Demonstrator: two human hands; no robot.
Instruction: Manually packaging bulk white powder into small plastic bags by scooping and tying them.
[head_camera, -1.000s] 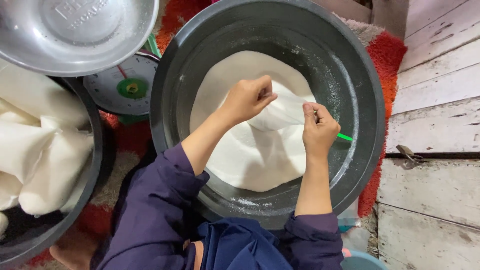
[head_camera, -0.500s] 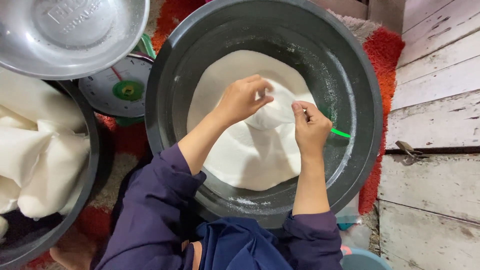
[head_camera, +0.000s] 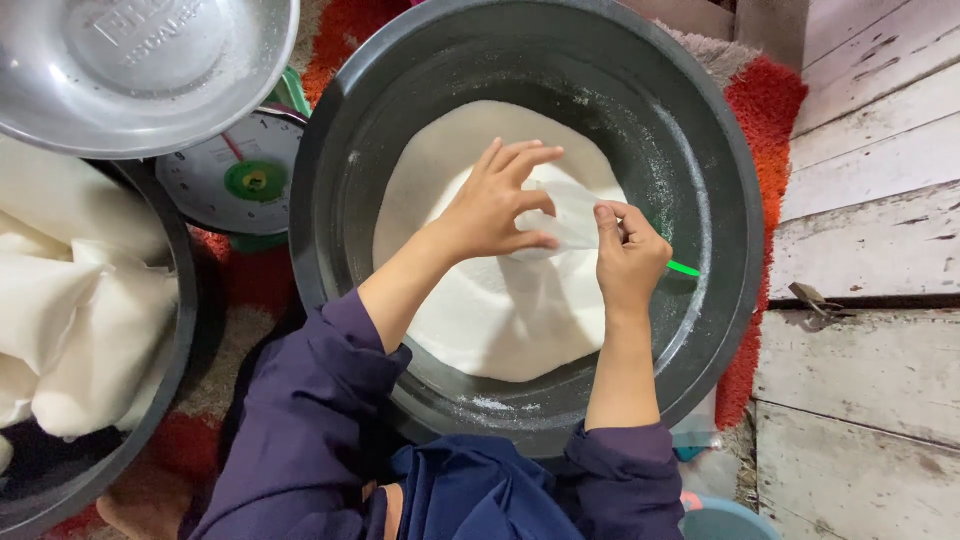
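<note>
We see the large round dark plastic basin (head_camera: 720, 180) in the middle, with the heap of white powder (head_camera: 490, 310) in it and both our hands over that heap, the left hand (head_camera: 495, 205) just beside the right hand (head_camera: 628, 258). To its left lies the round dial kitchen scale (head_camera: 235, 170), with the shiny metal bowl (head_camera: 140, 70) on top of it. Further left sits a second dark basin (head_camera: 175, 330) holding filled white bags (head_camera: 75, 300), and to the right lies the pale wooden plank floor (head_camera: 870, 200).

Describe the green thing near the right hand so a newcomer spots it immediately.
Start at the big dark basin filling the middle, heaped with white powder. Go to its right inner wall, just past the right hand. There a thin bright green strip pokes out rightward from behind the hand: the only green thing inside the basin, unlike the green-centred scale dial outside on the left.
</note>
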